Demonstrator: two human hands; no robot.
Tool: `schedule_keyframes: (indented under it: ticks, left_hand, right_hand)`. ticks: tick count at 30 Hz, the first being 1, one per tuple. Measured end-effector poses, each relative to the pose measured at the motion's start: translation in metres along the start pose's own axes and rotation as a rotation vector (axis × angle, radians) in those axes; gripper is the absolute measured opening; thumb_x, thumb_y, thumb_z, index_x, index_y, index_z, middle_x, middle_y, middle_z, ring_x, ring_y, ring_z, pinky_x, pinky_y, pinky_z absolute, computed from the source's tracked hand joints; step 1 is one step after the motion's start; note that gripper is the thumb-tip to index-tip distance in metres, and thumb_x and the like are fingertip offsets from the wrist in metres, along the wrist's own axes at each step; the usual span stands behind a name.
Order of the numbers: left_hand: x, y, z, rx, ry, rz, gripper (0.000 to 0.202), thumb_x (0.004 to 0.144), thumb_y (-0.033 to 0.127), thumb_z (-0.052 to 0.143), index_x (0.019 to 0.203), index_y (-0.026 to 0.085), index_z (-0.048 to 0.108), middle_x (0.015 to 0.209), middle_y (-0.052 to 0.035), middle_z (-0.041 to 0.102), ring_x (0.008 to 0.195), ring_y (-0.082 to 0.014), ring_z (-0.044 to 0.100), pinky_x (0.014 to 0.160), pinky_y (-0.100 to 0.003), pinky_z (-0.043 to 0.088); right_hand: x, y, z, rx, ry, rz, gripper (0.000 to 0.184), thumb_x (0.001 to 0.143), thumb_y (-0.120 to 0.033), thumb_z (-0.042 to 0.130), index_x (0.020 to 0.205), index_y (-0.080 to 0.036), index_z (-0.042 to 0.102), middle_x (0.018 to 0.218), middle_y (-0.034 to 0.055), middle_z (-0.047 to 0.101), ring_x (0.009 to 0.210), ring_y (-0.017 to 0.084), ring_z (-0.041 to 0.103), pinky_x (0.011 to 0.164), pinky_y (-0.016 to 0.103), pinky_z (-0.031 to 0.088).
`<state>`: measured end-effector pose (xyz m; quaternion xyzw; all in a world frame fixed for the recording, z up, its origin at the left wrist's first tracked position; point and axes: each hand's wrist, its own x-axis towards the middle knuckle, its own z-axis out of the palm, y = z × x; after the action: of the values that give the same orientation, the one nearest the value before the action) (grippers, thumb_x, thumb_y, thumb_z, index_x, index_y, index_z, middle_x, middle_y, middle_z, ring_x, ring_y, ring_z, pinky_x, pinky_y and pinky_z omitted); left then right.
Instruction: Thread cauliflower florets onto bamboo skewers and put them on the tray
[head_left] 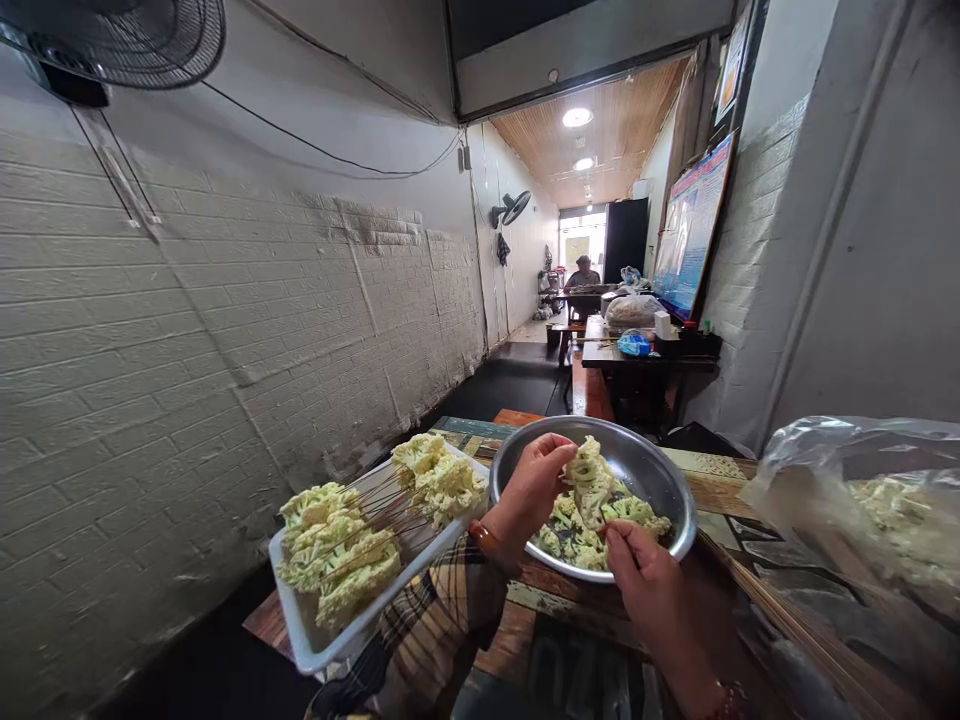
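Observation:
Over a steel bowl [679, 510], my left hand [534, 490] grips a piece of cauliflower [590, 478] by its upper left side. My right hand [646, 572] is closed in a pinch just below that piece, on what looks like the end of a thin skewer; most of the stick is hidden. Loose cauliflower florets [574, 545] lie in the bowl beneath both hands. Left of my left forearm stands a white tray [300, 650], with skewered cauliflower [341, 550] in two groups, their sticks pointing inward.
A clear plastic bag [840, 500] of cauliflower sits at the right, with a bundle of thin sticks [787, 630] beside it. The patterned wooden table [517, 640] carries everything. A brick-patterned wall [225, 330] runs along the left. Further back, a person [583, 275] sits at another table.

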<state>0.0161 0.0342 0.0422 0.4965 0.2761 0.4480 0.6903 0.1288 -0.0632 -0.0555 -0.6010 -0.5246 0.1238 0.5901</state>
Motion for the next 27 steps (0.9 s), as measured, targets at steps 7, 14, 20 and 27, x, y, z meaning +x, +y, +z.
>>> schedule_keyframes:
  ticks: [7, 14, 20, 27]
  left_hand:
    - [-0.002, 0.003, 0.005, 0.120, 0.010, -0.012, 0.023, 0.065, 0.031, 0.070, 0.075, 0.017, 0.054, 0.068, 0.0023, 0.053, 0.059, -0.0098, 0.050, 0.053, -0.021, 0.039]
    - [0.001, 0.001, 0.006, 0.048, 0.020, -0.029, 0.019, 0.060, 0.023, 0.068, 0.071, 0.017, 0.054, 0.065, 0.0029, 0.053, 0.055, -0.0088, 0.049, 0.050, -0.021, 0.038]
    - [-0.002, 0.009, 0.008, 0.014, -0.011, -0.089, 0.020, 0.058, 0.021, 0.069, 0.068, 0.017, 0.052, 0.064, 0.0031, 0.054, 0.053, -0.0090, 0.050, 0.049, -0.022, 0.039]
    - [-0.006, 0.013, 0.008, -0.022, -0.059, -0.091, 0.019, 0.057, 0.017, 0.069, 0.065, 0.016, 0.052, 0.060, 0.0034, 0.053, 0.050, -0.0072, 0.048, 0.048, -0.020, 0.035]
  right_hand:
    - [0.000, -0.003, 0.000, 0.000, 0.007, -0.013, 0.036, 0.089, -0.048, 0.048, 0.082, -0.019, 0.068, 0.078, 0.0085, 0.075, 0.069, 0.024, 0.069, 0.063, 0.032, 0.054]
    - [-0.002, 0.001, 0.001, -0.006, 0.016, -0.034, 0.034, 0.090, -0.045, 0.047, 0.082, -0.019, 0.067, 0.078, 0.0074, 0.076, 0.071, 0.024, 0.071, 0.064, 0.030, 0.053]
    - [-0.003, -0.002, -0.001, -0.018, 0.048, -0.074, 0.033, 0.090, -0.043, 0.046, 0.082, -0.019, 0.067, 0.079, 0.0077, 0.076, 0.073, 0.024, 0.071, 0.066, 0.032, 0.053]
    - [-0.006, -0.002, 0.000, -0.030, 0.069, -0.115, 0.032, 0.090, -0.042, 0.047, 0.085, -0.018, 0.068, 0.079, 0.0085, 0.076, 0.073, 0.025, 0.072, 0.066, 0.033, 0.053]
